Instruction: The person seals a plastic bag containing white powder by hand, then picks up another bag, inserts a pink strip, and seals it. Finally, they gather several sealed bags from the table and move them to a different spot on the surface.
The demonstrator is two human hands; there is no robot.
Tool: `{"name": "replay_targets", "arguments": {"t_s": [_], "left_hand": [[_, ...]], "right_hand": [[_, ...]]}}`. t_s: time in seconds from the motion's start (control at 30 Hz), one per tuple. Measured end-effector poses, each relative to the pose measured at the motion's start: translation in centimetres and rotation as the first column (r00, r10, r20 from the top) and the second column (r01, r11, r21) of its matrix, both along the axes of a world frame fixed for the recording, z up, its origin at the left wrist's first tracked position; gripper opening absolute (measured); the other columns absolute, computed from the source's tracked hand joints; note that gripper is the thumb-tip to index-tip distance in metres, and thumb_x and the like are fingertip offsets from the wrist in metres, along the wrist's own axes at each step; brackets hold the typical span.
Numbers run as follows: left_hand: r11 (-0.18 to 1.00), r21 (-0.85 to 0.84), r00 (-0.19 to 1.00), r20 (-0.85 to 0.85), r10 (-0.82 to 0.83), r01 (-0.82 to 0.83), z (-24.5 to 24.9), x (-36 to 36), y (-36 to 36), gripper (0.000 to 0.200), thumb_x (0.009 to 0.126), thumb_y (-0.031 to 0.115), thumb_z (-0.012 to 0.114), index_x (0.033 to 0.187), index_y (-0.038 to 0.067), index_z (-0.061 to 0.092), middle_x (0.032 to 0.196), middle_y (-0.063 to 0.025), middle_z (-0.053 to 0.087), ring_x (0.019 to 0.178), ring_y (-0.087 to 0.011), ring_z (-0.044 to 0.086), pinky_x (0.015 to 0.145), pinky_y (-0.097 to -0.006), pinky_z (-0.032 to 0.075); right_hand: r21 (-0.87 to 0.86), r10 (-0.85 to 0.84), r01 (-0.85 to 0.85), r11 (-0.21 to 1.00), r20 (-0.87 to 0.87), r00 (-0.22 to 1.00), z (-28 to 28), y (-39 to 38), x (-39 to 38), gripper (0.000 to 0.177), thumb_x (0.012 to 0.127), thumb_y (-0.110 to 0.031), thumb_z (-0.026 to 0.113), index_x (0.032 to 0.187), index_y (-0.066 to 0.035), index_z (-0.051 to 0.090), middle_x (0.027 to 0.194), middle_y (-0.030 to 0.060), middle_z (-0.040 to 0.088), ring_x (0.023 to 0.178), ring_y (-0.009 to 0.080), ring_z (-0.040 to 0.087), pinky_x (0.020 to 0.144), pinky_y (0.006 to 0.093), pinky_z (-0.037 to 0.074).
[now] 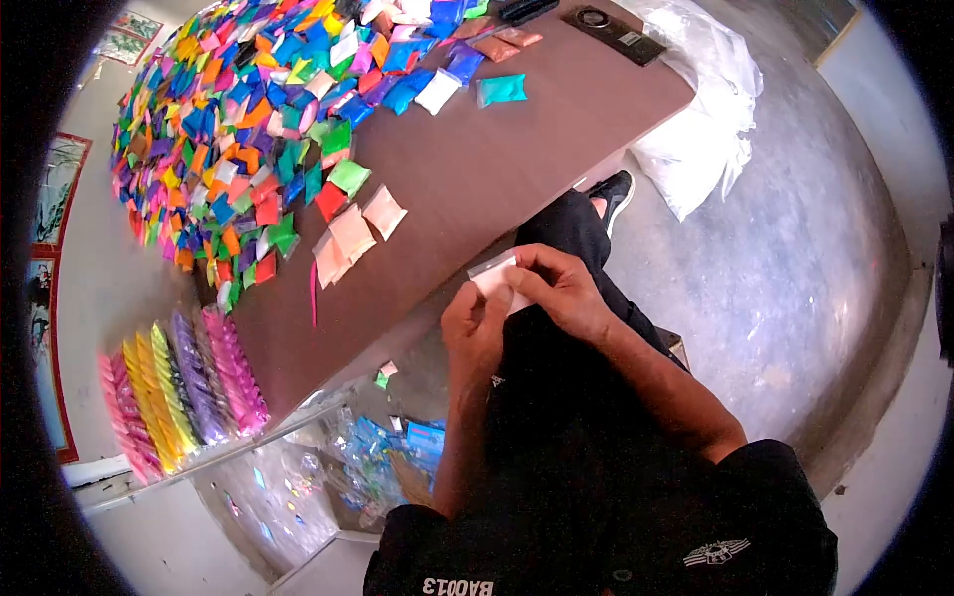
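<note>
Between my two hands, over my lap near the table's edge, is a small pale sachet (490, 276) with a clear top edge. My left hand (474, 323) grips its lower left side with thumb and fingers. Pinching the sachet's right side is my right hand (561, 288), its thumb bent across the front. Part of the sachet is hidden behind my fingers. Closest on the brown table (447, 189) lie several peach sachets (350, 233), with a thin pink strip (315, 293) beside them.
A big pile of colourful sachets (248, 129) covers the table's far left. Twisted colourful packs (184, 392) stand at the left end. A black device (611, 35) lies at the far right, by white plastic bags (696, 109). Plastic wrappers (383, 457) lie below on the floor.
</note>
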State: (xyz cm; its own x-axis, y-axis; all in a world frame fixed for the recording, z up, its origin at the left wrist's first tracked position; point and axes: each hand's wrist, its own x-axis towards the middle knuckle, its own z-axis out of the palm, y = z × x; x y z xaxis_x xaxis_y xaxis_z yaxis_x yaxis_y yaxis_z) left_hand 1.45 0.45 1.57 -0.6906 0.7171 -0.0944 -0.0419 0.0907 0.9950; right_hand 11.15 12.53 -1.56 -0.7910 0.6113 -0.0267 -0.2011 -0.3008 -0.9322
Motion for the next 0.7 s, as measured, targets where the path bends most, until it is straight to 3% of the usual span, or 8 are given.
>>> {"name": "replay_targets", "arguments": {"t_s": [0.13, 0.2, 0.3, 0.43, 0.6, 0.7], "left_hand": [[0.999, 0.041, 1.0, -0.022, 0.013, -0.012, 0.0, -0.4, -0.3, 0.021, 0.102, 0.011, 0.063, 0.117, -0.005, 0.066, 0.103, -0.0038, 0.07, 0.092, -0.0086, 0.063, 0.081, -0.0245, 0.051], [0.997, -0.073, 0.999, 0.05, 0.019, -0.015, 0.7, -0.3, -0.3, 0.022, 0.102, 0.012, 0.065, 0.116, -0.004, 0.067, 0.102, -0.003, 0.07, 0.09, -0.0082, 0.063, 0.079, -0.0239, 0.05], [0.991, -0.131, 0.995, 0.096, -0.007, 0.02, 0.9, -0.2, -0.1, 0.021, 0.101, 0.014, 0.066, 0.114, -0.003, 0.068, 0.099, -0.0025, 0.07, 0.086, -0.0082, 0.063, 0.078, -0.0234, 0.05], [0.992, -0.125, 0.99, 0.14, -0.018, 0.036, -0.4, -0.5, -0.1, 0.019, 0.102, 0.015, 0.066, 0.111, -0.001, 0.068, 0.095, -0.0018, 0.069, 0.082, -0.0078, 0.062, 0.075, -0.0229, 0.049], [0.991, -0.136, 1.0, -0.006, 0.008, -0.008, -1.5, -1.8, -0.4, 0.02, 0.101, 0.018, 0.068, 0.107, -0.001, 0.068, 0.091, -0.0021, 0.069, 0.081, -0.008, 0.064, 0.073, -0.0237, 0.051], [0.993, -0.113, 0.997, 0.077, -0.008, 0.016, -1.1, -1.6, -0.1, 0.022, 0.101, 0.019, 0.069, 0.107, -0.001, 0.068, 0.09, -0.0028, 0.07, 0.08, -0.0085, 0.064, 0.073, -0.0243, 0.052]], "right_hand": [[0.041, 0.068, -0.071, 0.997, 0.073, 0.995, -0.1, 0.1, -0.1, 0.021, 0.102, -0.018, 0.067, 0.11, 0.001, 0.07, 0.094, -0.0003, 0.068, 0.085, 0.0077, 0.062, 0.075, 0.0257, 0.052], [0.077, 0.058, -0.065, 0.995, 0.088, 0.994, -0.6, -0.1, -0.2, 0.021, 0.102, -0.018, 0.067, 0.109, 0.001, 0.07, 0.093, -0.0003, 0.068, 0.084, 0.0078, 0.062, 0.075, 0.0258, 0.052], [-0.061, -0.007, 0.009, 0.998, 0.039, 0.999, -1.1, 0.0, -0.4, 0.022, 0.104, -0.019, 0.065, 0.109, 0.002, 0.07, 0.092, -0.0008, 0.068, 0.084, 0.0076, 0.062, 0.074, 0.0257, 0.052], [-0.114, 0.019, -0.017, 0.993, 0.015, 1.0, -1.5, 0.3, -0.6, 0.023, 0.104, -0.02, 0.065, 0.113, 0.001, 0.069, 0.095, -0.0008, 0.068, 0.084, 0.0075, 0.061, 0.074, 0.0257, 0.052], [0.033, 0.113, -0.115, 0.993, 0.068, 0.991, -0.7, 1.0, -0.8, 0.025, 0.104, -0.02, 0.065, 0.119, 0.0, 0.069, 0.099, 0.0007, 0.068, 0.085, 0.008, 0.061, 0.073, 0.0247, 0.052], [0.004, 0.134, -0.135, 0.991, 0.085, 0.987, -0.8, 1.3, -0.4, 0.025, 0.104, -0.019, 0.064, 0.119, 0.001, 0.068, 0.1, 0.0018, 0.069, 0.086, 0.0089, 0.063, 0.075, 0.0254, 0.054]]}}
